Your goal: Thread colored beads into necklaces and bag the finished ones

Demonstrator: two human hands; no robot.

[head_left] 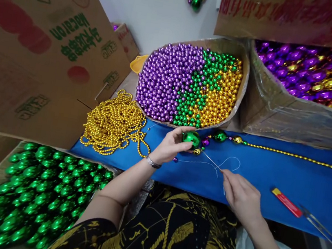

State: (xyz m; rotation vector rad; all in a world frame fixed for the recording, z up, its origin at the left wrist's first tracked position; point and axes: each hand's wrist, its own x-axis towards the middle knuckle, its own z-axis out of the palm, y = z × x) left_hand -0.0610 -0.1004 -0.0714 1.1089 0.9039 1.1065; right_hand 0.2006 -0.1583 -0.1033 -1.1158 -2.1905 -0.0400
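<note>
My left hand (172,144) pinches a large shiny green bead (191,139) between thumb and fingers, just in front of the box of small beads. To the right, my right hand (241,195) is closed on a thin needle (210,159) that points toward the green bead and a small gold bead (197,150). White thread (232,158) loops loosely near the needle. From the green bead a strand of purple, green and gold beads (220,136) runs right into a thin gold bead chain (297,156). A small purple bead (175,159) lies by my left wrist.
A box (244,76) of small purple, green and gold beads stands at the blue table's (257,178) back. Gold bead chains (113,123) lie left. Large green beads (42,189) fill a lower-left box; purple and gold ones (317,76) fill another. A red lighter (287,202) and tweezers (321,226) lie right.
</note>
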